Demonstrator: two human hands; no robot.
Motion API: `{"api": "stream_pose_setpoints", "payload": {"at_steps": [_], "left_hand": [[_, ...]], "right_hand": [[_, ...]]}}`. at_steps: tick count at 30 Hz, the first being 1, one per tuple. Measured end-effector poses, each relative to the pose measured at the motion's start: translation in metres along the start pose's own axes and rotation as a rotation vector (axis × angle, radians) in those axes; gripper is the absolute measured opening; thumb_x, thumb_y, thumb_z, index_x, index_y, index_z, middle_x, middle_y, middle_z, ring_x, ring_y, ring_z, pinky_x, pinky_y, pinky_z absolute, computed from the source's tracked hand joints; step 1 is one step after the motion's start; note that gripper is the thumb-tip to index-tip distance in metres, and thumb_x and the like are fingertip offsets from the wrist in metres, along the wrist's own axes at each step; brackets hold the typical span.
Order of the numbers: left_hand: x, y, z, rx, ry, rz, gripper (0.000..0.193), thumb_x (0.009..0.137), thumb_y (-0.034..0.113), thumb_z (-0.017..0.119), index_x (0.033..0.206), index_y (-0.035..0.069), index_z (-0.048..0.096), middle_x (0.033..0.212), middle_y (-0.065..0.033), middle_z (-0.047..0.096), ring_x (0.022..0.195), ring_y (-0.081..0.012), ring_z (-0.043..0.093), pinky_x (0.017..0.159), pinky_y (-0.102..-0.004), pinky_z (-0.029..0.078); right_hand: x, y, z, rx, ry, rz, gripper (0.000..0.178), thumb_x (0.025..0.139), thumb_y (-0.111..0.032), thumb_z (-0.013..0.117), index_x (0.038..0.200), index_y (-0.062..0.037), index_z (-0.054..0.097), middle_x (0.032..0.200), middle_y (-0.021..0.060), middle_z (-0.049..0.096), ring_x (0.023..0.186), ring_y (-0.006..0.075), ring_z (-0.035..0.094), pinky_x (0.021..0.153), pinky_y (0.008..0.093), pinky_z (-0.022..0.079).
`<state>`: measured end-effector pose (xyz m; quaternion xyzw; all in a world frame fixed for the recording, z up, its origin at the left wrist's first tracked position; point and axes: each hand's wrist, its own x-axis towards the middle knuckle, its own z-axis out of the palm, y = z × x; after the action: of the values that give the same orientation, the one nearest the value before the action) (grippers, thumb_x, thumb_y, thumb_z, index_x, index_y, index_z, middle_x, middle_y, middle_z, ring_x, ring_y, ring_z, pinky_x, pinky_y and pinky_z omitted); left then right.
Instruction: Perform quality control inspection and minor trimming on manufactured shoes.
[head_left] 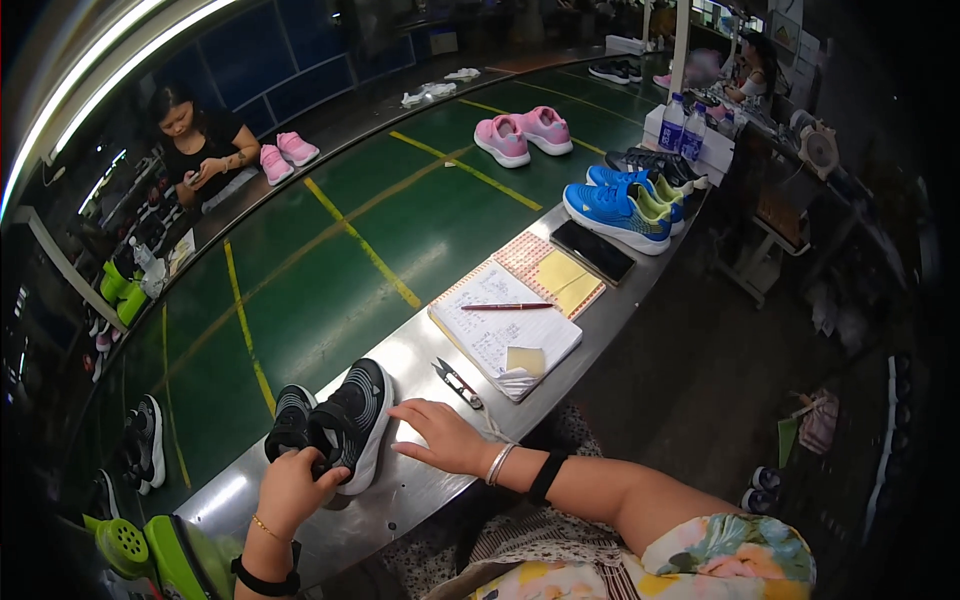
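A pair of black sneakers with grey stripes and white soles stands on the metal ledge before me, toes pointing away. My left hand (292, 490) has its fingers and thumb closed at the heel opening of the right-hand sneaker (358, 420); its fingertips are partly hidden. The other sneaker (290, 412) stands close against it on the left. Beside the outer sole, my right hand (445, 435) is open with fingers apart and holds nothing. Its fingertips are at or near the sole; I cannot tell whether they touch. Thread snips (457, 383) lie just beyond my right hand.
An open notebook (490, 325) with a pen (507, 306), a black phone (592, 250) and blue sneakers (620, 213) line the ledge. Pink sneakers (502, 140) stand on the green belt (330, 270). A lime-green device (180, 560) is at lower left. A person (205, 150) sits across.
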<state>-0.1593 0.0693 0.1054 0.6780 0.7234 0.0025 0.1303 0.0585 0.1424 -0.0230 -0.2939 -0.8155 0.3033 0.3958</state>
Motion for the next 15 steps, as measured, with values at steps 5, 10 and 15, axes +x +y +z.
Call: {"api": "stream_pose_setpoints", "payload": {"at_steps": [5,10,15], "left_hand": [[-0.05,0.021,0.011,-0.768,-0.004,0.06,0.025,0.08,0.017,0.066,0.1,0.002,0.061,0.093,-0.0085,0.06,0.078,-0.0158,0.06,0.066,-0.0285,0.048],[-0.069,-0.018,0.069,-0.873,0.543,-0.103,0.03,0.081,0.01,0.063,0.108,0.001,0.055,0.105,-0.0074,0.052,0.086,-0.0132,0.053,0.07,-0.0229,0.046],[-0.066,-0.023,0.118,-0.895,0.556,-0.286,0.053,0.084,0.01,0.058,0.132,0.002,0.038,0.121,-0.0114,0.046,0.106,-0.0215,0.05,0.09,-0.0323,0.042]], "right_hand": [[0.0,0.006,0.01,0.063,0.073,-0.01,0.043,0.089,-0.037,0.054,0.115,-0.0038,0.054,0.106,0.0142,0.053,0.097,0.0316,0.053,0.088,0.0384,0.041],[0.002,0.006,0.009,0.121,0.022,-0.016,0.042,0.091,-0.041,0.048,0.108,-0.0033,0.058,0.096,0.0149,0.058,0.094,0.0322,0.053,0.086,0.0389,0.041],[0.006,0.007,0.009,0.091,-0.021,-0.009,0.048,0.088,-0.046,0.051,0.111,-0.0036,0.058,0.1,0.0145,0.059,0.095,0.0319,0.054,0.087,0.0388,0.04]]}}
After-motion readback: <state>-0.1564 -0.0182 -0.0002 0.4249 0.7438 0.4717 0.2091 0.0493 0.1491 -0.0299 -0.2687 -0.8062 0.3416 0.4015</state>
